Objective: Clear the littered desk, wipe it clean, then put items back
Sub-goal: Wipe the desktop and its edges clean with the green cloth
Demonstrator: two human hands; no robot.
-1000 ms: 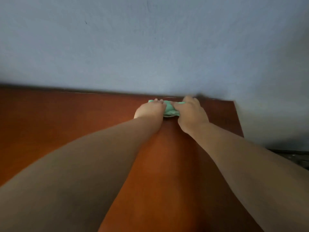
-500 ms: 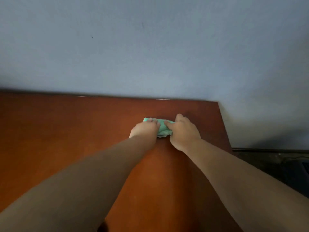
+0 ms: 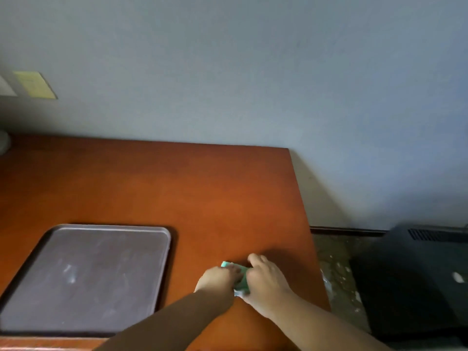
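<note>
We have the left grip [image 3: 221, 274] and right grip [image 3: 267, 279] both clenched on the cloth [image 3: 242, 281], bunched on the counter [image 3: 202, 198] right of the tray [image 3: 88, 274]; it looks light, soft and floppy, best held wadded from above.

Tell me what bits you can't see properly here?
Head view:
- Green cloth: mostly under the left hand and right hand.
- Yellow note on the wall: too blurred to read.
- Pale thing, far left of desk: cut by the picture's edge.
- Dark box on floor: cut off at right edge.
</note>
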